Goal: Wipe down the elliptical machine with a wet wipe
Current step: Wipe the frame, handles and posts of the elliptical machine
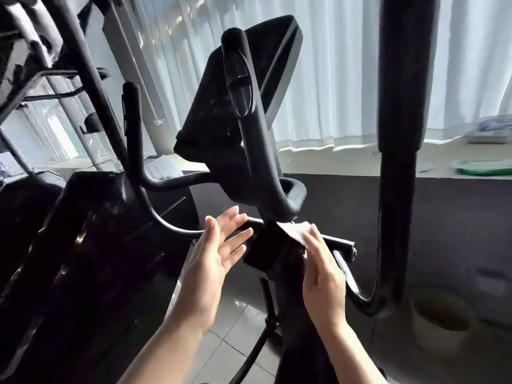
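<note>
Right hand (322,275) presses wipe (297,231) (bar's end).

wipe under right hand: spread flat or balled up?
Spread flat. The wet wipe lies as a thin sheet on the black bar, pressed under the right hand's straight fingers.

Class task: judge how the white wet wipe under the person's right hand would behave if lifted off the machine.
The wet wipe looks thin and creased, so probably floppy. It drapes over the bar beneath the right hand, suggesting it is light and clingy.
</note>
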### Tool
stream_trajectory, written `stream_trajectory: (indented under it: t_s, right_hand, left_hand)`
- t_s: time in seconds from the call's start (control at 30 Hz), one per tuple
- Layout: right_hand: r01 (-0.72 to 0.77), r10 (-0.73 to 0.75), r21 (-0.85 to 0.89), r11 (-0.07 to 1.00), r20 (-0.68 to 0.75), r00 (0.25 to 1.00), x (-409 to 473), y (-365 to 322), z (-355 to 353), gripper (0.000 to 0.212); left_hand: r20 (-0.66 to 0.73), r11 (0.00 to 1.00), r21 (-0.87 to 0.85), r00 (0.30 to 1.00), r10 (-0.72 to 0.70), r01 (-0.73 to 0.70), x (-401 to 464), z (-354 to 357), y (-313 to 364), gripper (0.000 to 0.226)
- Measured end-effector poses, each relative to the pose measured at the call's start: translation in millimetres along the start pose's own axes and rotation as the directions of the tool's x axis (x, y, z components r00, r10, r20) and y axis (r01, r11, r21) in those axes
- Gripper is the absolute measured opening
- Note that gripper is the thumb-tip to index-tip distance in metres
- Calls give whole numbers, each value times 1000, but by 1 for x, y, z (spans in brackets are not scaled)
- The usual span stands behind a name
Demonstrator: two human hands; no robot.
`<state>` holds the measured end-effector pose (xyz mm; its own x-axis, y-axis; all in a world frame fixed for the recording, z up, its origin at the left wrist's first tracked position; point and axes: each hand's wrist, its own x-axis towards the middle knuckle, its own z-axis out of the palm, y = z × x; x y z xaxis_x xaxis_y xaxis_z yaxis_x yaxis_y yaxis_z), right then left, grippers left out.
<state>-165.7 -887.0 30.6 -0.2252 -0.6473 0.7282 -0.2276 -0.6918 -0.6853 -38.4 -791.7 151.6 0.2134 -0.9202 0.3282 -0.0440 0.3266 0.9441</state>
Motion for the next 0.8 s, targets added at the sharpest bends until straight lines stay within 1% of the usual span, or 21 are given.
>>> stream_trajectory:
  t_s: [0.07, 0.1, 0.13, 0.17, 0.23, 0.27, 0.3, 0.4, 0.47, 0.53, 0.57, 0.63, 0.7, 0.73, 0.77, 0.8]
  right_hand:
    - [-201, 214, 111, 973, -127, 968, 17, -13, -3, 34]
    - [-265, 296, 191, 945, -156, 943, 34, -25, -3, 33]
    - [-320, 365, 266, 909, -139, 921, 53, -36, -3, 32]
    - [-378, 423, 336, 862, -68, 904, 70, -45, 0, 29]
    - [-490, 482, 440, 753, 139, 865, 87, -63, 4, 25]
    - [-528, 501, 462, 713, 192, 844, 85, -70, 5, 26]
    - [-544, 519, 474, 692, 196, 832, 79, -77, 7, 27]
    - [-521, 556, 513, 682, 100, 826, 46, -101, 5, 26]
    - [-521, 569, 549, 654, 98, 817, 31, -119, 4, 27]
    - [-507, 550, 582, 636, 119, 826, 29, -136, 1, 27]
    - [-489, 520, 604, 629, 139, 842, 31, -145, -2, 27]
    - [-432, 418, 661, 613, 193, 888, 39, -166, -10, 26]
    - [-354, 283, 694, 627, 221, 933, 44, -183, -19, 25]
    - [-302, 217, 696, 651, 211, 953, 45, -186, -21, 25]
    - [-227, 144, 678, 699, 178, 973, 45, -186, -22, 25]
    - [-97, 45, 583, 806, 104, 994, 48, -181, -22, 25]
  left_hand:
    - [-24, 1000, -2, 1000, 8, -8, -1, -3, -3, 57]
    - [-33, 1000, -6, 999, 6, -6, 0, -3, -3, 57]
    - [-38, 1000, -14, 999, -2, 2, 1, -2, -4, 57]
    - [-43, 1000, -21, 999, -9, 9, 1, -1, -5, 58]
    - [-46, 999, -35, 999, -4, 3, -3, 0, -6, 59]
    - [-43, 999, -42, 999, -2, 0, -6, -1, -7, 59]
    - [-37, 999, -48, 999, -1, -1, -9, -4, -7, 59]
    - [-47, 997, -81, 999, -24, 20, -16, -12, -12, 60]
    - [-45, 994, -96, 998, -47, 43, -20, -15, -16, 59]
    - [-38, 995, -93, 998, -53, 49, -24, -14, -19, 57]
    - [-33, 995, -91, 998, -50, 47, -26, -14, -20, 55]
    - [-20, 995, -95, 999, -37, 35, -28, -16, -18, 50]
    - [-19, 995, -97, 999, -30, 28, -27, -20, -16, 45]
    - [-19, 995, -99, 1000, -23, 21, -28, -23, -16, 41]
    - [-18, 994, -107, 1000, -15, 13, -29, -26, -16, 38]
    - [-19, 993, -117, 1000, -6, 3, -30, -30, -17, 37]
